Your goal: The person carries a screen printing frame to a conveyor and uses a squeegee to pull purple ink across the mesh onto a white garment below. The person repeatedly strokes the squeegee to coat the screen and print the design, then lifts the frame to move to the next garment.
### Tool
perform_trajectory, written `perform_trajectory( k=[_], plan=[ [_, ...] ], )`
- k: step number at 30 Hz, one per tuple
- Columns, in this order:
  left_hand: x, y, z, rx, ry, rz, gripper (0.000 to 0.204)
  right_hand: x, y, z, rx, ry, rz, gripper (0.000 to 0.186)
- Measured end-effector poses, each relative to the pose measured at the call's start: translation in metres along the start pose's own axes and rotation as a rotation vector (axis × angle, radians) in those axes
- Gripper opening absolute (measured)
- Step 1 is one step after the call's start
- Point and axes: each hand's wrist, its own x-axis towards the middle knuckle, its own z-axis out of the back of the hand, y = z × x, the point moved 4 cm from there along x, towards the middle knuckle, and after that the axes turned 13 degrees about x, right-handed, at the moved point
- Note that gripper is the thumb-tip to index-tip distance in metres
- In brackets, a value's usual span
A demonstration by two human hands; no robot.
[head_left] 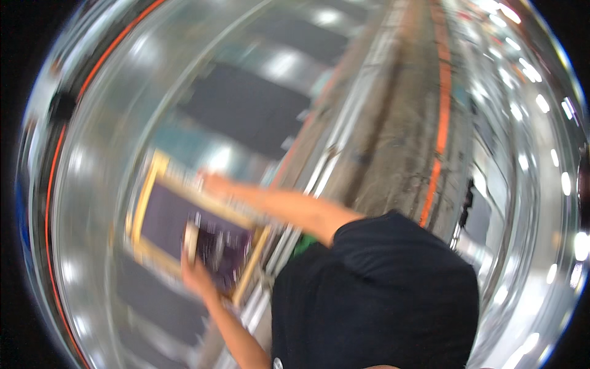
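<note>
A screen printing frame with yellowish rails and dark purple mesh lies tilted over the long table on the left. My left hand reaches across its near rail, closed on a squeegee with a pale, wood-coloured handle. Beside the squeegee, the mesh carries a darker, glossy patch with pale marks. At the rail across from it is my right hand, touching or very close to the frame. Motion smears its fingers, so their grip cannot be made out.
Dark rectangular panels lie in a row along the shiny grey table. Light metal rails edge it. Beyond them runs a worn grey floor strip with an orange line. Another reflective surface stands at right.
</note>
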Motion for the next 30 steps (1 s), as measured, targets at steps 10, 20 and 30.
perform_trajectory(
  k=[10,20,30],
  plan=[
    [-0.137,-0.041,0.001,0.191,-0.120,-0.175,0.060,-0.046,0.080,0.054,0.196,-0.120,0.255,0.022],
    [-0.185,0.008,0.036,0.166,-0.212,-0.053,0.061,-0.072,0.116,-0.022,0.245,-0.012,0.270,0.029],
    [-0.194,0.176,0.059,0.230,-0.092,-0.054,0.058,-0.071,0.052,-0.179,0.271,-0.019,0.439,0.028]
  ],
)
